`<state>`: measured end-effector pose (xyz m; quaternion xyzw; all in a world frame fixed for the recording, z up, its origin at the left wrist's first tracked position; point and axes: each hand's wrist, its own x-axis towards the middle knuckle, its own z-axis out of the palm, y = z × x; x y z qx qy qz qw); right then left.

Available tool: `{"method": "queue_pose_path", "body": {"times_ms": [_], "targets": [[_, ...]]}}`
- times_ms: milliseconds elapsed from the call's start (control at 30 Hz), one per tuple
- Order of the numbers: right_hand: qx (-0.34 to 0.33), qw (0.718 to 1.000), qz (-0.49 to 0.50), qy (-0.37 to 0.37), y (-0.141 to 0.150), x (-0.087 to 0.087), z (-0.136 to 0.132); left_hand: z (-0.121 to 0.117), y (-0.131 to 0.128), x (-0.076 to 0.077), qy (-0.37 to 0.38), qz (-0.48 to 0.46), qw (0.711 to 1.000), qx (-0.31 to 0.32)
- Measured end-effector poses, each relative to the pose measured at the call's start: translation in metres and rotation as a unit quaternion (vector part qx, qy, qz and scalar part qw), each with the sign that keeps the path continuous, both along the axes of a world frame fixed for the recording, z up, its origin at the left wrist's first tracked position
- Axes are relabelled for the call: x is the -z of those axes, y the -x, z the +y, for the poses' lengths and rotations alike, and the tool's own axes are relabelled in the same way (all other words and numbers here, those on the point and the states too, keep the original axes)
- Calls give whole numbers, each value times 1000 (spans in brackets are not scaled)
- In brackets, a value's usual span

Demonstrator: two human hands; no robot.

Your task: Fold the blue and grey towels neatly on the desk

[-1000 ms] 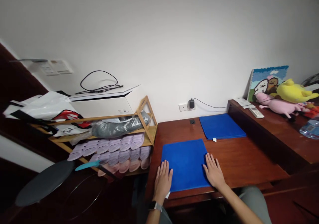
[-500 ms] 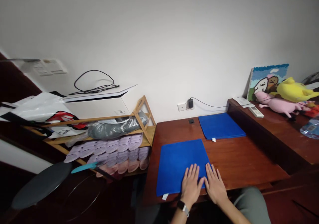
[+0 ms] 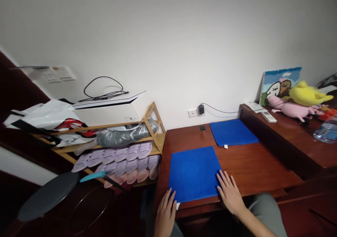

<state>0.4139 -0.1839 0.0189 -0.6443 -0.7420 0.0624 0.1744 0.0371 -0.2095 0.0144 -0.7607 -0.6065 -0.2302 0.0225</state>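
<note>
A flat blue cloth [image 3: 195, 173] with a white tag lies near the front edge of the reddish-brown desk [image 3: 252, 166]. At its front left corner rests my left hand [image 3: 165, 210], fingers stretched out and holding nothing. My right hand [image 3: 231, 192] lies open at the cloth's right edge, fingertips on or beside the border, fingers spread. Farther back on the desk is a second blue cloth [image 3: 233, 132], also flat, with a small white tag at its front; neither hand touches it.
A wooden rack [image 3: 158, 144] with lilac and pink slippers [image 3: 131, 152] stands to the left, a white box [image 3: 107, 112] on top. On the raised right ledge are plush toys [image 3: 289, 109], a remote [image 3: 269, 117] and a bottle [image 3: 326, 131]. A charger [image 3: 201, 109] is plugged into the wall.
My left hand has moved left, from the cloth's middle front to its front left corner. My right hand has shifted slightly right. The hands are now wide apart.
</note>
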Motion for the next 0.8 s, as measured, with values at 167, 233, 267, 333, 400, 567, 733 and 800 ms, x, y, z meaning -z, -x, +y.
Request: {"method": "queue_pose_path", "body": {"times_ms": [167, 233, 267, 333, 400, 567, 733, 800], "targets": [[-98, 993, -13, -68, -32, 2, -33, -14, 9, 9, -46, 2, 998, 41], [-129, 988, -31, -85, -42, 8, -41, -16, 13, 12, -60, 10, 997, 55], [-139, 985, -40, -95, -45, 10, -44, -17, 14, 13, -68, 14, 996, 60], [-146, 981, -50, -118, -47, 12, -46, -18, 17, 12, -84, 18, 994, 67], [-141, 979, -49, -136, -47, 10, -46, -19, 19, 9, -97, 19, 992, 78], [-150, 976, -32, -152, -46, -3, -47, -20, 28, 2, -125, 24, 986, 108], [-148, 982, 5, -114, -55, -12, -46, -23, 31, -5, -128, 50, 985, 101], [-136, 985, 20, -100, -58, -17, -43, -23, 28, -12, -118, 49, 987, 95]]}}
